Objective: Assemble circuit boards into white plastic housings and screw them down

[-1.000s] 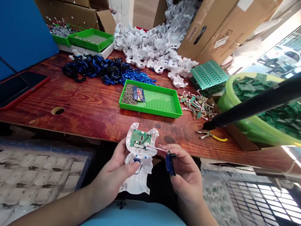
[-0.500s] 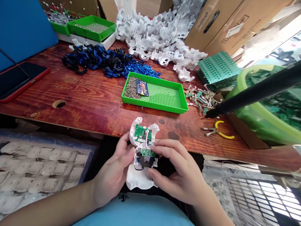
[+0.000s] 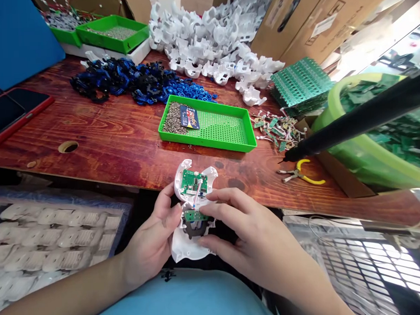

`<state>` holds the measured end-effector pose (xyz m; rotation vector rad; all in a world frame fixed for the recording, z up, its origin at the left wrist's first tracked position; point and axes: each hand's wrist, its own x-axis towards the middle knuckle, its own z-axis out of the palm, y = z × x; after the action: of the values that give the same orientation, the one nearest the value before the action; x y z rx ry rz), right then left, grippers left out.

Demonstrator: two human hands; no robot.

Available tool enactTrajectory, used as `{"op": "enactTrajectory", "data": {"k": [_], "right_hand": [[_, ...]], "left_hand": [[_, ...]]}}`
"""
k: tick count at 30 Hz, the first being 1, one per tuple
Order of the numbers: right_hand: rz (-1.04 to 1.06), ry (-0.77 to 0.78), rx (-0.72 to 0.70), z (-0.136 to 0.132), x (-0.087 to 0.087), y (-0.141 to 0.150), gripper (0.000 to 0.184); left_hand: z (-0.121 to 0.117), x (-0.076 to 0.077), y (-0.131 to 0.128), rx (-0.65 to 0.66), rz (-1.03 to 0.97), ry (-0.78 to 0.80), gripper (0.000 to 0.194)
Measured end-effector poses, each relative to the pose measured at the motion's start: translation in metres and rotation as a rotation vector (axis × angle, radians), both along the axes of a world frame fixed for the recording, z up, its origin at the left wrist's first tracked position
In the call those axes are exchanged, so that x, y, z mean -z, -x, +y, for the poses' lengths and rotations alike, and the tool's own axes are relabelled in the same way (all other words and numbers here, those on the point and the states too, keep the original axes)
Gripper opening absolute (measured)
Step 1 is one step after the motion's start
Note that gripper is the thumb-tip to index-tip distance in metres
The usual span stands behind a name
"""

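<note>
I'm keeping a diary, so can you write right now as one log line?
left hand: holds white casing | right hand: at black part | green circuit board: in casing | pliers: on table

The printing on the card (image 3: 190, 117) and the cardboard box's label (image 3: 324, 25) is too small to read.

Green board (image 3: 190, 181) in white shell (image 3: 178, 185)
</note>
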<state>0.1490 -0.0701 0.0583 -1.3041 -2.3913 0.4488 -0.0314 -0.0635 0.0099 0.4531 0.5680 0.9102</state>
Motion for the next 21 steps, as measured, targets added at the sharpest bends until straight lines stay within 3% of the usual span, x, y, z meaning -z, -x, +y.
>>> {"op": "enactTrajectory", "data": {"k": [4,8,11,15,21], "right_hand": [[-0.037,-0.074,-0.025,0.003,-0.001,0.005,0.031],[-0.114,-0.181,-0.057,0.005,-0.001,0.01,0.029],[-0.177,-0.235,-0.089,0.006,-0.001,0.011,0.027],[-0.193,-0.213,-0.105,0.006,0.001,0.006,0.023],[-0.175,-0.172,-0.129,0.004,0.011,-0.003,0.032]], "left_hand": [[0.0,-0.002,0.001,0.001,0.031,0.023,0.05],[-0.002,0.003,0.002,0.04,0.104,-0.069,0.067],[-0.004,0.011,0.002,0.046,0.206,-0.101,0.061],[-0.003,0.018,0.0,0.069,0.28,-0.116,0.059],[0.003,0.01,-0.004,0.06,0.384,-0.093,0.056]]}}
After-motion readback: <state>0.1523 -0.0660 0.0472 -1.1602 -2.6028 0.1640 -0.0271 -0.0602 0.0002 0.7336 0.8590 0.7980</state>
